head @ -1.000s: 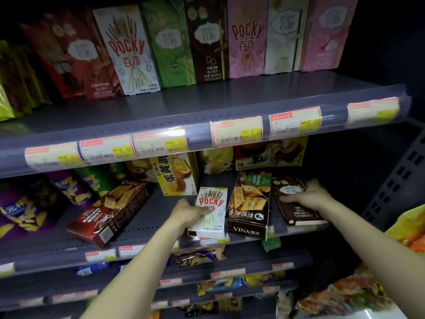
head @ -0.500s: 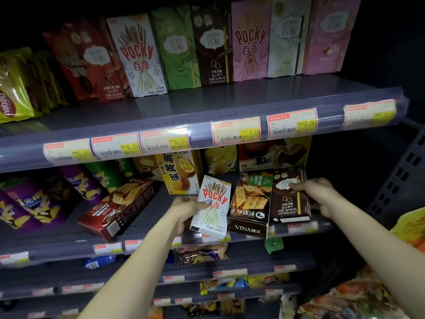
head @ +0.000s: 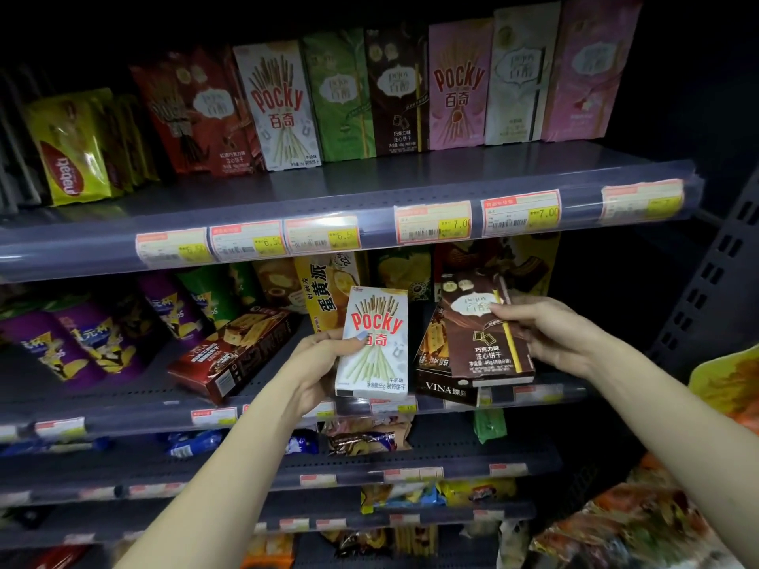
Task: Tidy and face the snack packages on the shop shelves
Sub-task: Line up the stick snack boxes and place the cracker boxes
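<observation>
The left hand (head: 324,355) gripped a white box (head: 376,342) upright at the middle shelf (head: 123,408) front. The right hand (head: 546,334) grasped a brown box (head: 478,334), tilted against a VINA box (head: 441,386).

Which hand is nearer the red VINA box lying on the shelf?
Left. The left hand, holding the white Pocky box, is just right of the red VINA box; the right hand is farther right.

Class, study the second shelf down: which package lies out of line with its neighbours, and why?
The red-brown VINA cracker box lies flat and slewed diagonally on the second shelf, while the yellow box behind it stands upright, front facing out.
</observation>
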